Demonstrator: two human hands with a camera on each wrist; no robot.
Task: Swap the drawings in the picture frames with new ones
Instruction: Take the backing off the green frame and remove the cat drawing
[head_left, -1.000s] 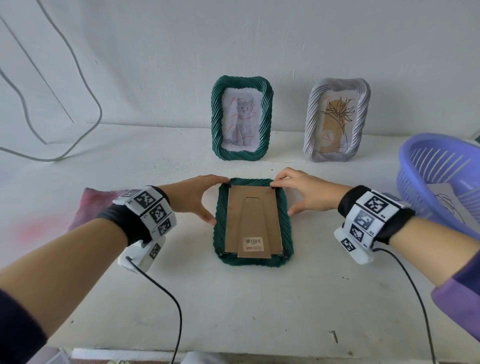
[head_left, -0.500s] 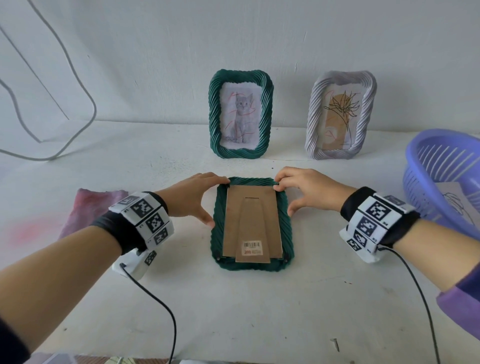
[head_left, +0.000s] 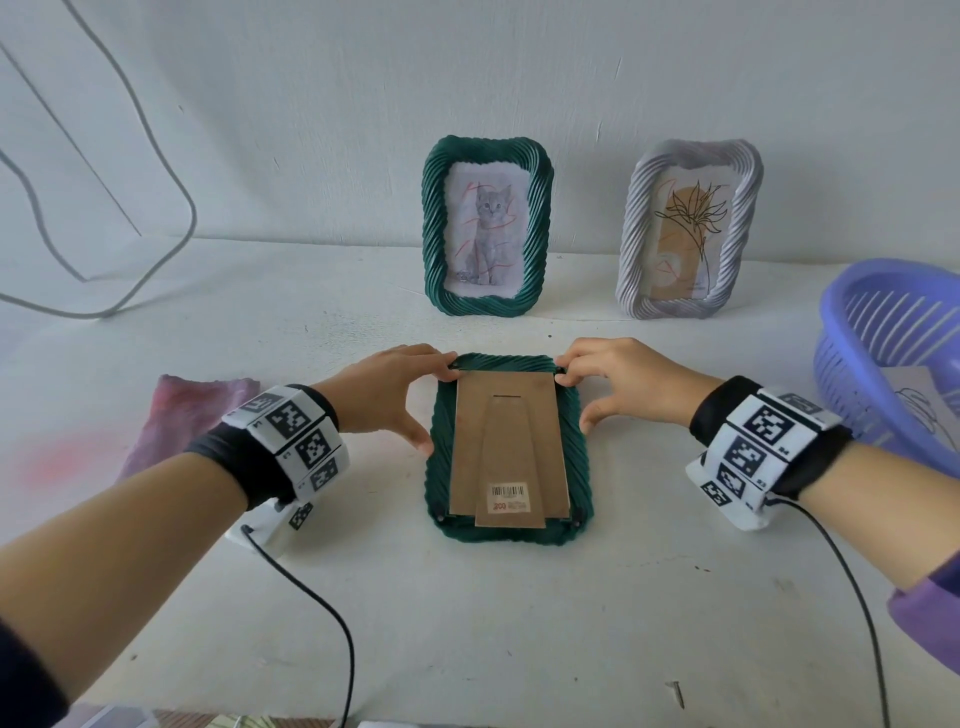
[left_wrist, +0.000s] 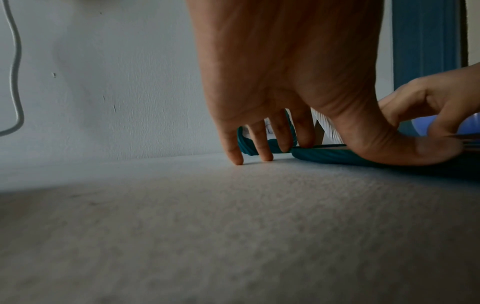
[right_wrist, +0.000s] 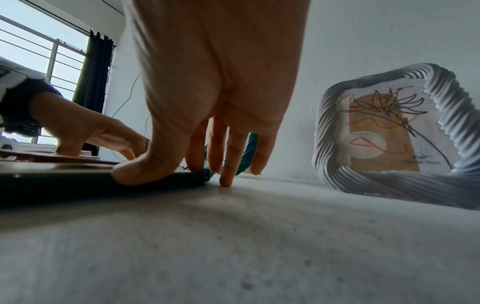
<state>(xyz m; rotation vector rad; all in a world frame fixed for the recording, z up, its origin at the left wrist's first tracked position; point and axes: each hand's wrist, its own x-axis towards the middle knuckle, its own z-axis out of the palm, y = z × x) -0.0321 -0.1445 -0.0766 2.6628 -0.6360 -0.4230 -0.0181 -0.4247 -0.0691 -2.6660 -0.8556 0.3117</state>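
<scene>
A dark green picture frame (head_left: 440, 467) lies face down in the middle of the table, its brown cardboard back (head_left: 509, 441) and folded stand facing up. My left hand (head_left: 428, 402) holds its far left corner, fingertips on the corner and thumb (left_wrist: 428, 150) on the left rim. My right hand (head_left: 576, 395) holds the far right corner the same way, thumb (right_wrist: 130, 176) against the right rim. A green frame (head_left: 434, 234) with a cat drawing and a white frame (head_left: 636, 234) with a flower drawing stand against the wall.
A purple plastic basket (head_left: 841, 364) at the right edge holds a sheet with a line drawing (head_left: 919, 410). A pink cloth (head_left: 182, 415) lies to the left. A grey cable (head_left: 156, 156) hangs on the wall. A small nail (head_left: 677, 693) lies near the front edge.
Both hands stay at the far corners of the face-down frame. Only the head view has shifted a little; the frame has not moved.
</scene>
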